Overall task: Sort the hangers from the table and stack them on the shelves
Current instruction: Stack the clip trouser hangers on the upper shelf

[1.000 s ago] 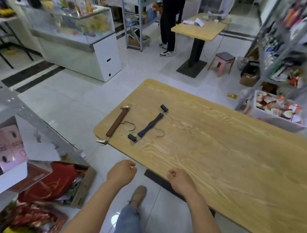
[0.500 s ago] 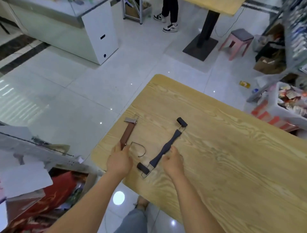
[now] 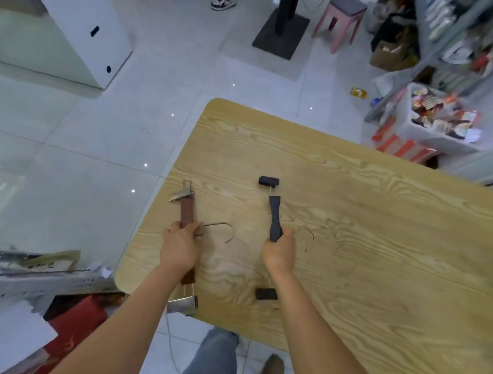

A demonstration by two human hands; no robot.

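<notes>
While the left hand (image 3: 180, 248) grips the brown hanger (image 3: 187, 211) and the right hand (image 3: 278, 253) the black hanger (image 3: 274, 213) on the table (image 3: 360, 240), pickup seems the step in hand; lifting both comes next.

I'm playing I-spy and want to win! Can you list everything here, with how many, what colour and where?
table: 1, light wood, middle and right
brown hanger: 1, brown with silver clips, left side of the table
black hanger: 1, black, right of the brown one
stool: 1, pink, floor at the top
table base: 1, black, floor left of the stool
counter: 1, white, top left
bin: 1, white, full of packets, far right
packet: 1, yellow, floor left of the bin
sneaker: 1, black and white, top edge
leg: 1, blue-grey jeans, bottom middle
left hand: 1, grips the brown hanger
right hand: 1, grips the black hanger
</notes>
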